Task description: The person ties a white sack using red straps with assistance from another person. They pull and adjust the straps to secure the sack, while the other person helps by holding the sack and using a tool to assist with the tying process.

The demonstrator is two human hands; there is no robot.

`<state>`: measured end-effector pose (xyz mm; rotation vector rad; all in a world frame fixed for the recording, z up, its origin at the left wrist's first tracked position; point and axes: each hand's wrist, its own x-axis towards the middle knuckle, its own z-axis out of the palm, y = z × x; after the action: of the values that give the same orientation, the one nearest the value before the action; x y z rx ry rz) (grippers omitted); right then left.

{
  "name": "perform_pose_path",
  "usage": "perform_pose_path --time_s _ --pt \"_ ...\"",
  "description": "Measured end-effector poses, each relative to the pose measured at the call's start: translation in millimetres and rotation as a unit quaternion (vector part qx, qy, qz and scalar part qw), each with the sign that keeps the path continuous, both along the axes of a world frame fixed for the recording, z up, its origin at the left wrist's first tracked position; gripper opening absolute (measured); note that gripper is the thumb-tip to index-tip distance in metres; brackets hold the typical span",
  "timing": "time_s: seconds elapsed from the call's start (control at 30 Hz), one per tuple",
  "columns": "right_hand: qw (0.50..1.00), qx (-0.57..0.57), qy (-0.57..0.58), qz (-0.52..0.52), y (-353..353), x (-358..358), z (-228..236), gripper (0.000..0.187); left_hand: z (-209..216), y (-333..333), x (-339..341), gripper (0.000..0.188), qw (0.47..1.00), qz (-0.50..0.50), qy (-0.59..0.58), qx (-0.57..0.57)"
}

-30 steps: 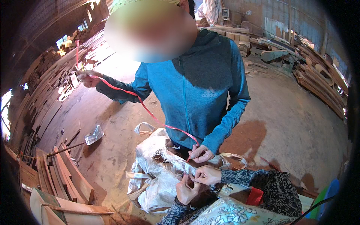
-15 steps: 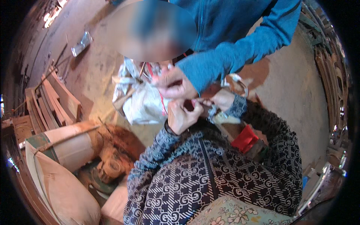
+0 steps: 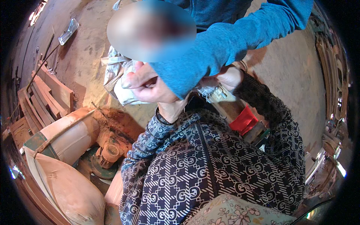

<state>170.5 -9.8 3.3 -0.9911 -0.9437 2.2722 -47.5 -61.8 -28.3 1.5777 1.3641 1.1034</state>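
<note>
Dusty floor spreads around a white woven sack. In our head view, right of the sack, our left hand reaches forward and our right hand angles inward; fingers hidden, we cannot tell their grip. A co-worker's curled hand overlaps the sack; curved wooden planks lie left.

Two hands, one co-worker's hand, one sack

Soft, muted light on my left hand and the floor to its right, smooth oval blur just beyond my grip, small white glares far left and right, fisheye bending into outer blackness.
</note>
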Motion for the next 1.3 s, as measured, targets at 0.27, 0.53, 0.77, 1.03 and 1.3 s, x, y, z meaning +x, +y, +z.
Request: perform_pose_path --time_s 0.27,0.53,0.77,1.03,1.3 --pt "0.994 -0.032 -0.099 -0.038 -10 -5 36 0.02 47 6 10 0.029 0.987 -0.025 0.036 0.152" --pt "0.946 0.186 -0.261 -0.058 -13 -21 42 0.022 61 20 11 0.015 0.968 0.02 0.115 0.222" --pt "0.866 0.357 -0.329 -0.117 -17 -34 36 0.012 64 30 5 0.012 0.971 0.008 0.121 0.208" --pt "0.734 0.507 -0.432 -0.135 -8 -17 39 0.025 57 19 -3 0.009 0.984 0.014 -0.111 -0.141" --pt "0.713 0.539 -0.443 -0.064 -13 -7 2 0.03 47 6 -13 0.008 0.944 -0.02 -0.169 -0.282"
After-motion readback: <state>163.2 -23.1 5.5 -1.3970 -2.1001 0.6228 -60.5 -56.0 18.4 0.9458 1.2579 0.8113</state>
